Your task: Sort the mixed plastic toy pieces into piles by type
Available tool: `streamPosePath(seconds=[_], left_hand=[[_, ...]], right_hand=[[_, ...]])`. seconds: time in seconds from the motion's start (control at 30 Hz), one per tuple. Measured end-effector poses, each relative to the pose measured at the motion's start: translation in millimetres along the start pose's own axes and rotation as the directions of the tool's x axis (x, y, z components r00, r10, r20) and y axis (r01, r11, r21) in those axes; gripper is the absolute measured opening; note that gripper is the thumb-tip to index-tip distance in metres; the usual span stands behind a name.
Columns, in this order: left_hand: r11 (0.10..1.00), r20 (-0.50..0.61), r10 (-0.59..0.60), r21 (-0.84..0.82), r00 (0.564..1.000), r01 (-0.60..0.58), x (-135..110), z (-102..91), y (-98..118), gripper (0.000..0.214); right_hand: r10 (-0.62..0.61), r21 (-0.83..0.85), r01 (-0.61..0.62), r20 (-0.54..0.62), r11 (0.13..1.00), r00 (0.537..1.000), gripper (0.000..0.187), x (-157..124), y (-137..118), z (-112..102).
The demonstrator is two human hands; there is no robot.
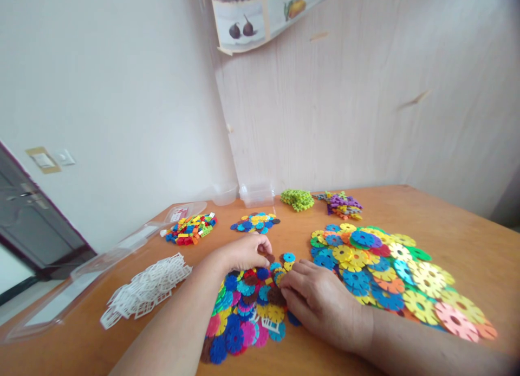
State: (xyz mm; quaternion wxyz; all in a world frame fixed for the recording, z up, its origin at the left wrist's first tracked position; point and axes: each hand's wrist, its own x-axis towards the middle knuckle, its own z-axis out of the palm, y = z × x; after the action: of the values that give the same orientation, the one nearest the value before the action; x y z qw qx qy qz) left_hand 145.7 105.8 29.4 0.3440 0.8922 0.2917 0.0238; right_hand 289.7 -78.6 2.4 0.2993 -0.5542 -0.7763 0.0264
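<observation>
A mixed pile of small notched plastic discs (247,332) lies in front of me, in blue, pink, yellow, brown and green, with a few white lattice pieces (270,325) among them. My left hand (248,251) is over the pile's far edge, thumb and forefinger closed around a brown notched disc (270,257). At the pile's right side rests my right hand (314,289), its fingers curled down onto the discs; its fingertips are partly hidden, and what they grip cannot be made out. A light-blue disc (288,257) lies between the two hands.
Larger notched discs (382,273) spread at the right. White lattice pieces (146,286) and colourful building bricks (190,228) lie left. Farther back are small discs (255,222), green pieces (297,199), purple-and-yellow pieces (344,205) and clear plastic containers (257,195) by the wall.
</observation>
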Motion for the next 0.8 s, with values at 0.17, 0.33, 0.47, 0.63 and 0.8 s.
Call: streamPosePath(seconds=[0.17,0.33,0.47,0.63,0.8], left_hand=[[0.999,-0.018,-0.036,-0.016,0.999,0.036,-4.0,-0.4,6.6,0.025],[0.987,-0.125,-0.093,-0.141,0.988,0.075,-1.4,1.2,7.4,0.017],[0.945,-0.392,-0.259,-0.294,0.883,0.146,9.7,-6.6,-12.3,0.017],[0.824,-0.533,-0.425,-0.562,0.732,0.070,18.6,-20.8,-42.8,0.030],[0.845,-0.522,-0.420,-0.523,0.742,0.111,12.3,-25.3,-41.3,0.035]], right_hand=[[0.005,0.001,-0.005,0.008,1.000,1.000,0.016,0.7,-1.0,-0.3],[0.017,0.010,-0.017,0.016,1.000,1.000,0.017,1.3,-1.9,-1.5],[0.021,0.024,-0.021,0.021,0.999,1.000,0.018,1.0,-1.2,-1.1],[0.018,0.039,-0.019,0.022,0.999,1.000,0.019,0.7,-0.6,-0.2],[0.030,0.035,-0.031,0.035,0.999,0.999,0.019,1.1,-1.8,-2.1]])
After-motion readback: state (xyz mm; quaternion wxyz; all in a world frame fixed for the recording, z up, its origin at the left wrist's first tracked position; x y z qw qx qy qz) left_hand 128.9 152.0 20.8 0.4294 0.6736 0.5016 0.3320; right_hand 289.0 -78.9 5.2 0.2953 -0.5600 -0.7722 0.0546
